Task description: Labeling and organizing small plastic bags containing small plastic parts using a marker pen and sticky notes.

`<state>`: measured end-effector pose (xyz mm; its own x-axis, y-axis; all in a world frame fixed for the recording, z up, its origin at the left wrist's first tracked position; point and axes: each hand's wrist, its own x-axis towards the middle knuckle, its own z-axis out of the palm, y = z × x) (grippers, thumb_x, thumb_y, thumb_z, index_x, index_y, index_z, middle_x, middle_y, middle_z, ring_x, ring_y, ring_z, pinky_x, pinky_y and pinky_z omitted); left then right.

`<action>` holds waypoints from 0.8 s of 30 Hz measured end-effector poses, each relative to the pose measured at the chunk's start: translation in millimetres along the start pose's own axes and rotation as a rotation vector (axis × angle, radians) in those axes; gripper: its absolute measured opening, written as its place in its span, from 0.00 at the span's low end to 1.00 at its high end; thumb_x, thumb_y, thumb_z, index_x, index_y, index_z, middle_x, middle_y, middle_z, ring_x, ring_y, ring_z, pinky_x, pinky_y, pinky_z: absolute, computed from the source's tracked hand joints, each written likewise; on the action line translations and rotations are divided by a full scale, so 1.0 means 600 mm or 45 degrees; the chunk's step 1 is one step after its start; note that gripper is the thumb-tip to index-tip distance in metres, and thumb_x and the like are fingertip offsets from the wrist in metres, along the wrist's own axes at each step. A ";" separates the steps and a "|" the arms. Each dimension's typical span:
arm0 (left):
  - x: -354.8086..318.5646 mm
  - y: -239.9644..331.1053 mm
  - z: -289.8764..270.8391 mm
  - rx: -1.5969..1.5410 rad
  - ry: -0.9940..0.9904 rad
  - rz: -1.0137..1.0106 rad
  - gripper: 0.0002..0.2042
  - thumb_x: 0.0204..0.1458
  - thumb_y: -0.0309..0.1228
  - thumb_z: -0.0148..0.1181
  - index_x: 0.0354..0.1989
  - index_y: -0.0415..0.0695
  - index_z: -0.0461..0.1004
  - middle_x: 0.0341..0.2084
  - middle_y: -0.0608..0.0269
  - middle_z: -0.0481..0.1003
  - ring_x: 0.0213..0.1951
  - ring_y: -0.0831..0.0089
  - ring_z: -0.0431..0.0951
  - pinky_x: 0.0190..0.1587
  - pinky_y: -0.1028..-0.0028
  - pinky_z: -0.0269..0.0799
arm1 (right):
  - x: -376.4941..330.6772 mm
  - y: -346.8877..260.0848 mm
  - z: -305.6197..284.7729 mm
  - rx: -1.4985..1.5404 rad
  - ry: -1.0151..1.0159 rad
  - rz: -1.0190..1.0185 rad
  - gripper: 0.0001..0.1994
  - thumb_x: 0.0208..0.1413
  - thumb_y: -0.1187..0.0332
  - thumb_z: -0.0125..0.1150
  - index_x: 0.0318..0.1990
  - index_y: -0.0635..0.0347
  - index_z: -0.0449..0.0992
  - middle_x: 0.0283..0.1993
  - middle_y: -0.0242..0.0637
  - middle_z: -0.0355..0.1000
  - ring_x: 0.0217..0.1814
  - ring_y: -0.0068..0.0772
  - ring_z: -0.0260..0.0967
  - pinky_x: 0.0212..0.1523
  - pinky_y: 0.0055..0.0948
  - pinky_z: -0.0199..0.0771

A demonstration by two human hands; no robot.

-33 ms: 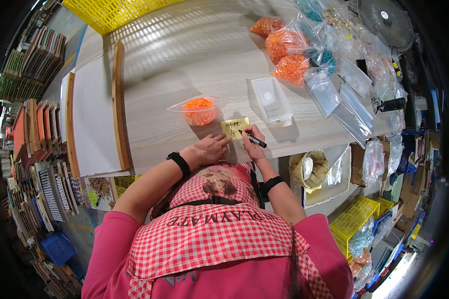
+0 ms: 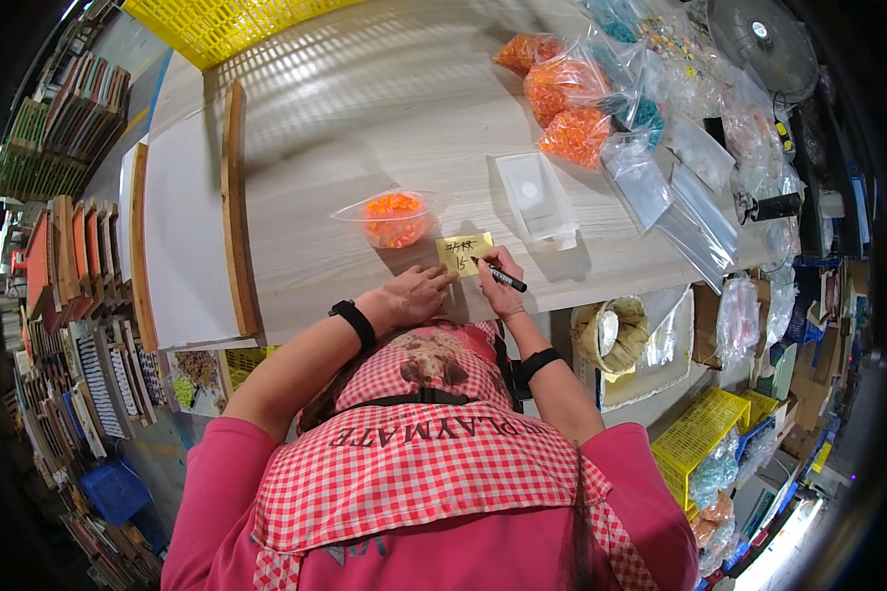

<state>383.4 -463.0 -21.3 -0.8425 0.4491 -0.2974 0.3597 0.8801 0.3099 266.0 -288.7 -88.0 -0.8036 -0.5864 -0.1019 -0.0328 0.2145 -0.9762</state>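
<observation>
A small yellow paper note [image 2: 453,258] with dark handwriting lies near the front edge of the table. My right hand [image 2: 503,278] is closed around a black marker pen [image 2: 504,277], its tip at the right side of the note. Fingers stretched out, my left hand [image 2: 419,294] lies flat at the note's lower left edge. Just beyond that hand sits a clear plastic bag of small orange pieces [image 2: 396,221], its mouth spread. To the right of the note is a shallow white translucent box [image 2: 537,200].
Bags of orange pieces [image 2: 567,94] pile up at the back right, beside flat clear bags [image 2: 670,202] and a fan [image 2: 764,44]. A white board with wooden rails [image 2: 235,207] stands left. A yellow crate [image 2: 227,25] is at the far edge; a round bin [image 2: 609,335] sits below right.
</observation>
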 end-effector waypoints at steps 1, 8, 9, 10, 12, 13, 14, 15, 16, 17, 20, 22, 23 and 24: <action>0.000 0.000 0.000 0.000 0.012 -0.008 0.20 0.57 0.44 0.48 0.40 0.38 0.76 0.60 0.52 0.61 0.61 0.57 0.61 0.57 0.64 0.61 | 0.000 0.000 0.000 0.021 -0.007 0.078 0.07 0.53 0.69 0.57 0.33 0.62 0.67 0.23 0.35 0.68 0.25 0.20 0.64 0.29 0.24 0.67; 0.002 0.000 0.002 0.002 -0.001 -0.022 0.20 0.56 0.44 0.49 0.40 0.38 0.76 0.60 0.53 0.61 0.61 0.58 0.61 0.57 0.64 0.61 | -0.001 0.001 0.000 0.015 -0.001 -0.006 0.07 0.53 0.69 0.57 0.33 0.62 0.67 0.23 0.34 0.68 0.25 0.19 0.63 0.29 0.23 0.66; 0.002 0.000 0.002 0.005 -0.016 -0.020 0.20 0.56 0.44 0.49 0.40 0.38 0.76 0.60 0.53 0.61 0.61 0.58 0.61 0.57 0.63 0.61 | -0.001 0.001 0.000 0.019 0.001 -0.018 0.07 0.53 0.70 0.57 0.33 0.62 0.67 0.23 0.34 0.68 0.25 0.18 0.63 0.29 0.23 0.66; 0.002 0.000 0.002 -0.005 0.001 -0.029 0.20 0.56 0.44 0.49 0.40 0.38 0.76 0.60 0.53 0.61 0.61 0.58 0.61 0.57 0.63 0.61 | -0.001 0.001 0.000 0.055 -0.008 0.032 0.07 0.53 0.70 0.57 0.33 0.62 0.67 0.23 0.34 0.67 0.25 0.18 0.63 0.28 0.23 0.66; 0.001 0.000 0.003 -0.037 -0.006 -0.022 0.20 0.55 0.44 0.50 0.40 0.38 0.77 0.60 0.53 0.61 0.61 0.58 0.61 0.57 0.63 0.61 | -0.001 0.000 0.000 0.025 0.009 -0.026 0.06 0.53 0.70 0.57 0.32 0.62 0.67 0.22 0.34 0.67 0.25 0.18 0.63 0.28 0.23 0.66; 0.001 0.000 0.003 -0.042 0.007 -0.033 0.20 0.55 0.44 0.50 0.40 0.38 0.77 0.60 0.53 0.61 0.61 0.58 0.61 0.57 0.63 0.61 | -0.001 0.000 0.000 0.052 0.004 0.055 0.06 0.53 0.70 0.57 0.32 0.62 0.67 0.22 0.33 0.67 0.25 0.18 0.63 0.28 0.24 0.66; 0.001 -0.001 0.003 -0.037 0.014 -0.029 0.19 0.55 0.44 0.50 0.40 0.38 0.77 0.60 0.53 0.61 0.61 0.58 0.61 0.57 0.64 0.61 | 0.000 0.000 0.000 0.028 0.014 -0.023 0.06 0.53 0.70 0.57 0.32 0.62 0.67 0.22 0.33 0.67 0.25 0.18 0.63 0.28 0.24 0.66; 0.001 -0.001 0.003 -0.024 0.008 -0.015 0.19 0.55 0.44 0.50 0.40 0.39 0.77 0.60 0.53 0.61 0.61 0.59 0.61 0.57 0.64 0.62 | 0.000 0.001 0.000 0.016 0.011 -0.025 0.06 0.53 0.70 0.57 0.32 0.62 0.67 0.22 0.34 0.67 0.25 0.19 0.63 0.28 0.24 0.66; 0.001 -0.001 0.002 -0.033 0.022 -0.025 0.19 0.55 0.44 0.50 0.40 0.39 0.77 0.60 0.53 0.61 0.61 0.59 0.61 0.57 0.64 0.62 | 0.000 0.001 0.000 0.038 -0.002 0.035 0.06 0.53 0.70 0.57 0.32 0.62 0.67 0.22 0.34 0.67 0.25 0.19 0.63 0.28 0.24 0.66; 0.001 -0.001 0.002 -0.035 0.021 -0.028 0.19 0.55 0.43 0.50 0.40 0.39 0.77 0.60 0.53 0.61 0.61 0.59 0.61 0.57 0.64 0.61 | 0.000 0.001 -0.001 0.005 0.009 -0.027 0.06 0.53 0.70 0.57 0.32 0.62 0.67 0.22 0.34 0.67 0.25 0.19 0.63 0.28 0.24 0.66; 0.002 -0.001 0.002 -0.039 0.009 -0.028 0.19 0.56 0.43 0.50 0.40 0.38 0.77 0.60 0.53 0.61 0.61 0.59 0.61 0.57 0.64 0.62 | 0.000 0.001 -0.001 -0.002 0.004 -0.017 0.06 0.52 0.70 0.57 0.32 0.62 0.67 0.22 0.34 0.67 0.24 0.19 0.64 0.28 0.24 0.67; 0.002 -0.001 0.002 -0.040 0.000 -0.025 0.19 0.56 0.43 0.50 0.40 0.38 0.76 0.60 0.53 0.61 0.61 0.59 0.61 0.57 0.64 0.62 | 0.000 0.001 0.000 0.010 0.003 0.024 0.07 0.53 0.69 0.57 0.32 0.62 0.67 0.22 0.34 0.67 0.24 0.20 0.64 0.28 0.25 0.67; 0.002 -0.001 0.002 -0.035 -0.004 -0.025 0.19 0.56 0.43 0.50 0.40 0.38 0.76 0.60 0.53 0.61 0.61 0.59 0.61 0.57 0.64 0.61 | 0.000 0.001 0.001 -0.017 0.011 -0.033 0.07 0.53 0.69 0.57 0.32 0.62 0.67 0.22 0.34 0.67 0.24 0.20 0.64 0.28 0.25 0.67; 0.002 -0.001 0.003 -0.018 -0.014 -0.011 0.19 0.56 0.43 0.50 0.41 0.39 0.76 0.60 0.53 0.61 0.61 0.59 0.61 0.58 0.64 0.61 | 0.000 0.001 0.002 -0.022 0.008 -0.035 0.07 0.53 0.69 0.57 0.32 0.62 0.67 0.22 0.34 0.67 0.24 0.20 0.64 0.28 0.25 0.67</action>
<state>382.6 -462.8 -23.6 -0.8411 0.4433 -0.3097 0.3468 0.8816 0.3200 266.6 -289.4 -88.6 -0.8059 -0.5875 -0.0734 -0.0653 0.2115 -0.9752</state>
